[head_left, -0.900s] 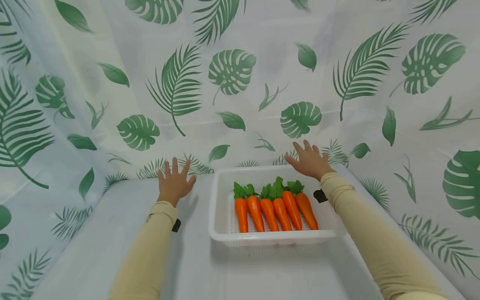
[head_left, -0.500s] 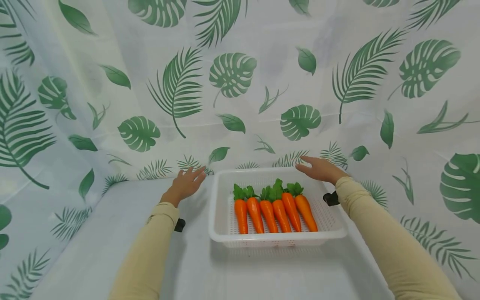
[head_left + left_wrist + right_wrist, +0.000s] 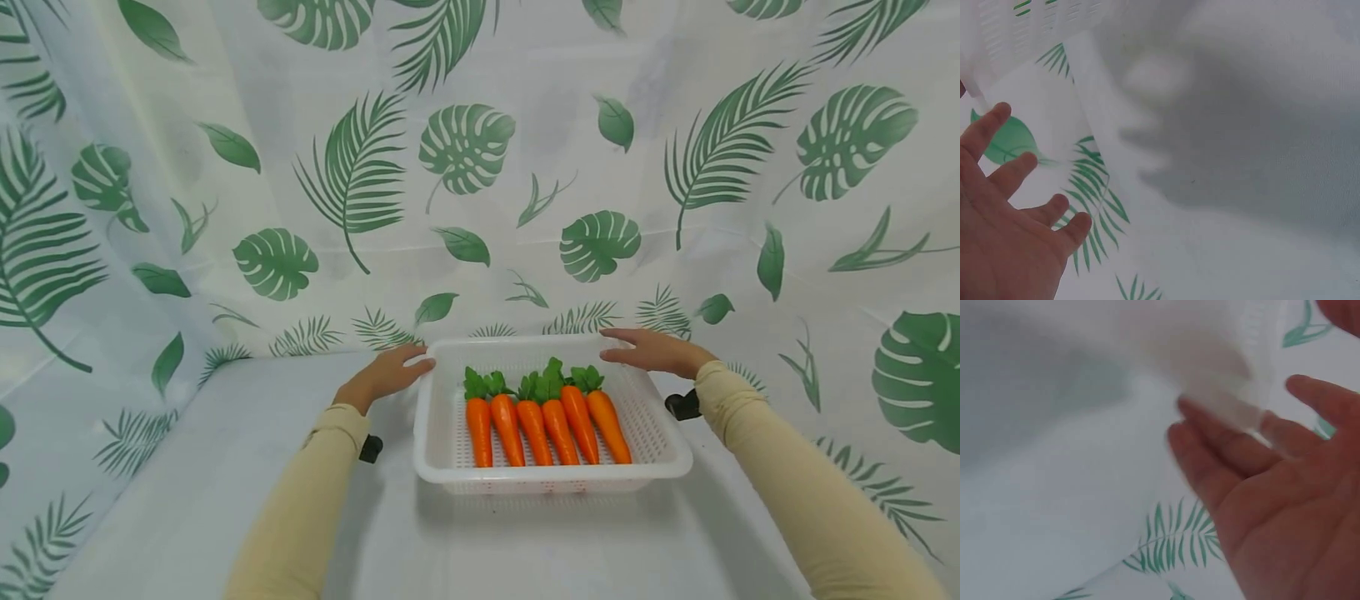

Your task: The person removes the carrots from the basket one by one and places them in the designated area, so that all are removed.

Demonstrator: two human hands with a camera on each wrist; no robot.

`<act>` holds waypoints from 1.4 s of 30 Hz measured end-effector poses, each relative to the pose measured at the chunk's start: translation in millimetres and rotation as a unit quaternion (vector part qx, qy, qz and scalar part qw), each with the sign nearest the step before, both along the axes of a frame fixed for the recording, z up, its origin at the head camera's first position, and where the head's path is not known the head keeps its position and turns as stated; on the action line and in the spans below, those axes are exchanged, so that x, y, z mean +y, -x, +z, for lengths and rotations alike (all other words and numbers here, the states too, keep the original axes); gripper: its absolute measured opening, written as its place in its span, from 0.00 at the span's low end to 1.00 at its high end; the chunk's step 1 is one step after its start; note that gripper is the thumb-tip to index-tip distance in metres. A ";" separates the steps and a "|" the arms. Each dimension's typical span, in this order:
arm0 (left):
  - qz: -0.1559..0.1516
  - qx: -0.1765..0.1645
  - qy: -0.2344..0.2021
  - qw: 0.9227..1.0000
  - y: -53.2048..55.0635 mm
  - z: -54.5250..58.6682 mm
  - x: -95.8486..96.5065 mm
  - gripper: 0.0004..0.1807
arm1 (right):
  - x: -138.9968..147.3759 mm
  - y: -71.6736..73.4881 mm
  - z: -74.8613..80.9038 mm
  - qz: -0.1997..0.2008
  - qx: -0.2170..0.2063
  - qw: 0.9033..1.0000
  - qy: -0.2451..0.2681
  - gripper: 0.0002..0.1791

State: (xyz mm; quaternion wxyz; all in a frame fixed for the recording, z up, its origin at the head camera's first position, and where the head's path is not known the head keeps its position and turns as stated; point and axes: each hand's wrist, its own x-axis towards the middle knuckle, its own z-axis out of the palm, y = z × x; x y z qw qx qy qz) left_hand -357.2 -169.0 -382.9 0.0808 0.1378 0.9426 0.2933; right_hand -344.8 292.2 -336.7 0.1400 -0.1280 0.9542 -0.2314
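Note:
A white plastic basket [image 3: 555,474] with perforated walls stands on the table in the head view. Several orange carrots [image 3: 532,429] with green leafy tops lie side by side in it. At the basket's back left corner, my left hand [image 3: 386,375] has its thumb tip right at the rim; in the left wrist view its fingers are spread apart. My right hand [image 3: 660,353] reaches over the back right corner, thumb over the inside of the rim. In the right wrist view its fingers lie loosely extended, fingertips right at the rim, and some overlap it.
Behind the table hangs a white cloth [image 3: 510,133] printed with green leaves, and it continues down both sides. The white table surface [image 3: 495,550] extends in front of the basket and to its left. A dark camera sits at each wrist.
Both hands have come down from above the table's back edge to the basket's back corners. The left hand moved right and turned inward; the right moved right and down. The basket stayed in place.

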 end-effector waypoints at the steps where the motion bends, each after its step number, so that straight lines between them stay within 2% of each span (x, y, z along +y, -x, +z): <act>1: 0.000 -0.002 -0.003 1.000 -0.5 0.0 0.3 0.38 | 1.9 -1.0 -0.5 0.001 -0.005 1.000 0.006 0.48; 6: -0.003 -0.001 0.002 1.000 -2.9 1.9 2.0 0.37 | 10.6 -8.2 -2.6 0.005 -0.020 1.000 0.018 0.49; 12: -0.005 0.006 0.036 0.999 -4.9 -2.1 4.5 0.37 | 21.3 -20.1 -6.8 0.024 -0.040 0.998 0.033 0.52; 18: -0.003 0.004 0.049 0.999 -11.2 -0.5 6.7 0.37 | 39.0 -28.5 -10.3 0.033 -0.023 0.998 0.049 0.48; 21: -0.005 0.013 0.051 0.999 -12.3 0.9 6.2 0.37 | 44.9 -30.1 -16.3 0.031 -0.027 0.997 0.060 0.47; 25: -0.006 0.026 0.059 0.998 -11.8 -0.1 4.8 0.36 | 45.6 -30.9 -28.3 0.026 -0.031 0.993 0.109 0.47; 30: -0.008 0.041 0.082 0.996 -14.2 0.8 6.0 0.36 | 42.8 -31.4 -43.8 0.006 0.000 0.988 0.152 0.45; 35: -0.023 0.075 0.108 0.991 -19.4 19.9 11.4 0.35 | 38.6 -36.4 -56.7 -0.015 0.021 0.980 0.196 0.45; 38: -0.037 0.096 0.099 0.990 -19.6 37.1 17.8 0.34 | 36.7 -38.6 -64.9 -0.023 0.019 0.972 0.233 0.47; 42: -0.073 0.126 0.080 0.986 -20.4 61.5 34.1 0.34 | 36.1 -40.3 -75.1 -0.036 0.016 0.963 0.266 0.47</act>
